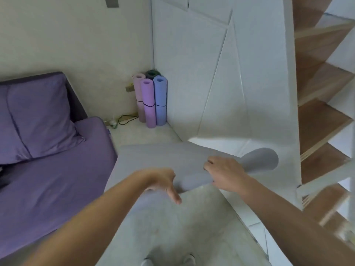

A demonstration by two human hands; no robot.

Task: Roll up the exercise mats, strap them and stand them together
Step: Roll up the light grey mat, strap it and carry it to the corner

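Note:
A grey exercise mat [151,156] lies on the floor, its near end wound into a roll [259,160] that runs from lower left to upper right. My left hand [163,182] rests on the roll's left part, fingers fairly straight and pointing down over its near side. My right hand [225,174] grips the roll further right, fingers curled over the top and thumb underneath. In the far corner stand strapped rolled mats side by side: a pink one [139,96], a purple one [148,102], a blue one [160,100] and a dark green one [152,73] behind them.
A bed with purple sheet [48,179] and pillow [38,116] fills the left side, close to the mat's left edge. White panelled wall [211,73] and wooden stairs [322,112] bound the right. A black cable [126,119] lies by the back wall. My feet [169,261] show at the bottom.

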